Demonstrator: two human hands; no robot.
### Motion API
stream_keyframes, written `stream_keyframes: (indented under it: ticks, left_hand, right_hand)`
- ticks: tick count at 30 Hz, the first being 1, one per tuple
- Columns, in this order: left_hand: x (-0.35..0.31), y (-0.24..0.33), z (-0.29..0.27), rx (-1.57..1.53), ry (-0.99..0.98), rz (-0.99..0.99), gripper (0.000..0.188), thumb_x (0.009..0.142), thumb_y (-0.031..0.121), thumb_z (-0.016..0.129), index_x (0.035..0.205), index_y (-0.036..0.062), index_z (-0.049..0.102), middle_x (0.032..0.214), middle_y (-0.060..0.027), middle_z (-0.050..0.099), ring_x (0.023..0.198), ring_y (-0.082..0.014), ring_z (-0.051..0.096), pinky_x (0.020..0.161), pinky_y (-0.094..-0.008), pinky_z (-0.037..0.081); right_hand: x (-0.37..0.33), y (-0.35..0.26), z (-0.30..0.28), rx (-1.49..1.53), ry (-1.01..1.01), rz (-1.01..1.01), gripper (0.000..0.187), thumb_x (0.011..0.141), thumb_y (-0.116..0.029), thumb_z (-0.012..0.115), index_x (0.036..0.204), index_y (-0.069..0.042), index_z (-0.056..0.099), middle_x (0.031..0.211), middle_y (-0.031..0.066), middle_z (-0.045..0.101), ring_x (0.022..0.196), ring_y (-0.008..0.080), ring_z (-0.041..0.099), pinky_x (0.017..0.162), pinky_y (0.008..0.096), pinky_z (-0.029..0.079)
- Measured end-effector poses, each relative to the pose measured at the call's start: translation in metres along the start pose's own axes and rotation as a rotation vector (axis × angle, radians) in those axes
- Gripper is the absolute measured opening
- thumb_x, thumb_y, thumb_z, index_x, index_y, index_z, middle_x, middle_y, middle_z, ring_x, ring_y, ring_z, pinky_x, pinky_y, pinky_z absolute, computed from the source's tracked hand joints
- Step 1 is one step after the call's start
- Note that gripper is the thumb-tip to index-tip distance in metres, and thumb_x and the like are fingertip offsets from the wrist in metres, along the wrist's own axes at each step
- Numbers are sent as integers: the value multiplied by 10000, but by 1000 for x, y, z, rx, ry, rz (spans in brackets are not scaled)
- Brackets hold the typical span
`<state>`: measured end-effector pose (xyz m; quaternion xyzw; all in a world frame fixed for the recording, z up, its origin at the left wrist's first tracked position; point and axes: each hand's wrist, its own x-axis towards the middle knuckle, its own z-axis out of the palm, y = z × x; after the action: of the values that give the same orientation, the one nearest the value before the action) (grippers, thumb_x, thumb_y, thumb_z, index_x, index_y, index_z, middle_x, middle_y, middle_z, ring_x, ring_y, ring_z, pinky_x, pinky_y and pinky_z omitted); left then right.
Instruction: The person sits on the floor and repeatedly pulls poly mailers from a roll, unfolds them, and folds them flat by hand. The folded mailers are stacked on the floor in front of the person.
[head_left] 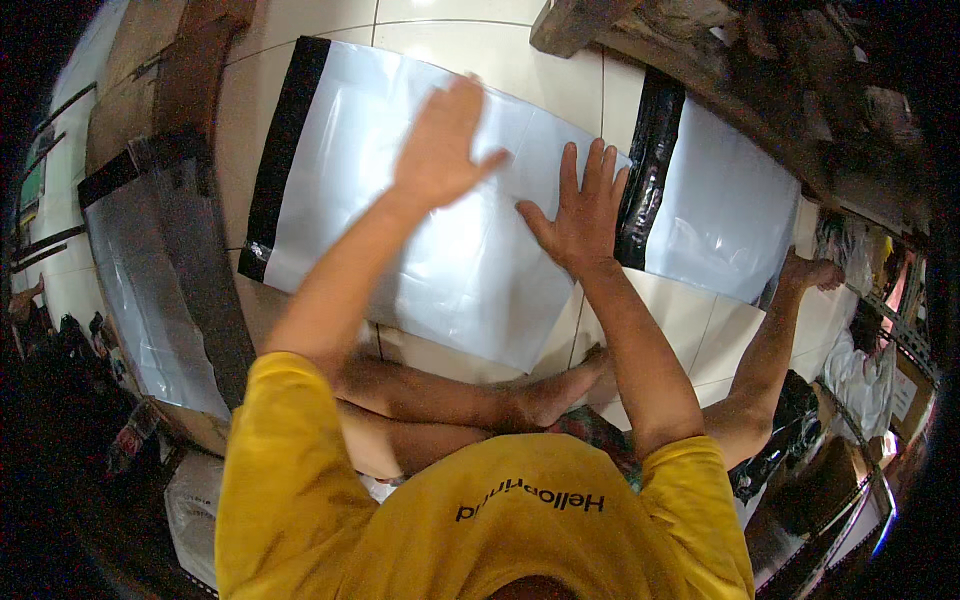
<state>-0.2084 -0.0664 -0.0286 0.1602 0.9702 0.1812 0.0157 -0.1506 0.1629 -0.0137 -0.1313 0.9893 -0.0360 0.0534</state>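
Note:
A large white plastic mailing bag (350, 190) with a black strip along its left end lies flat on the floor before me. Over its upper middle is my left hand (445, 145), slightly blurred, with thumb out and fingers stretched; whether it touches the plastic I cannot tell. My right hand (582, 215) lies flat near the bag's right end, fingers spread, holding nothing. Beside that hand, on the right, lies a second white mailing bag (720, 200), its black strip facing the first bag.
At the left, another grey-white bag with black ends (150, 270) rests on a brown cardboard box (190, 90). Dark wooden furniture (690, 50) stands at the upper right. My bent legs (440, 395) lie close below the large bag. Pale tiles (450, 45) cover the floor.

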Motion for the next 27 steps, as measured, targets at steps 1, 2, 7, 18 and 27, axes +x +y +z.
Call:
stream_keyframes:
  ticks: [1, 2, 7, 18, 27]
  left_hand:
    - [-2, -27, -6, 97, 11, -52, 862, 968, 533, 545, 1536, -64, 293, 1625, -228, 279, 1532, -345, 216, 1264, -464, 135]
    - [-6, -57, -12, 185, 53, -66, 836, 984, 516, 527, 1545, -53, 284, 1635, -223, 259, 1536, -338, 207, 1265, -459, 135]
    - [-12, -105, -29, 265, 66, -113, 777, 1020, 483, 467, 1579, -7, 241, 1658, -190, 223, 1550, -309, 174, 1271, -444, 124]
    - [-13, -96, -30, 409, 35, -158, 713, 1051, 486, 391, 1575, 16, 273, 1659, -162, 234, 1551, -287, 172, 1273, -434, 143]
    - [-97, 62, 15, -387, -145, 247, 677, 886, 256, 638, 1430, -98, 445, 1537, -286, 398, 1470, -414, 320, 1247, -461, 204]
  right_hand:
    - [-2, 0, 2, 3, 2, 0, 1037, 862, -700, 584, 1562, 9, 297, 1595, 364, 191, 1506, 525, 115, 1209, 644, 69]
    - [-2, 2, 4, 2, 12, 1, 1043, 863, -704, 581, 1565, 11, 290, 1598, 365, 183, 1508, 521, 116, 1211, 640, 64]
    - [-2, 5, 8, -8, 17, -9, 1044, 880, -689, 572, 1561, 43, 271, 1603, 373, 162, 1513, 515, 108, 1216, 628, 54]
    - [-151, -82, 8, 199, -130, -50, 842, 948, -444, 595, 1493, 126, 300, 1582, 393, 177, 1483, 567, 128, 1199, 663, 109]
    - [-157, -83, 16, 114, -132, -47, 883, 891, -557, 624, 1517, 5, 355, 1580, 345, 247, 1477, 543, 187, 1187, 679, 149]
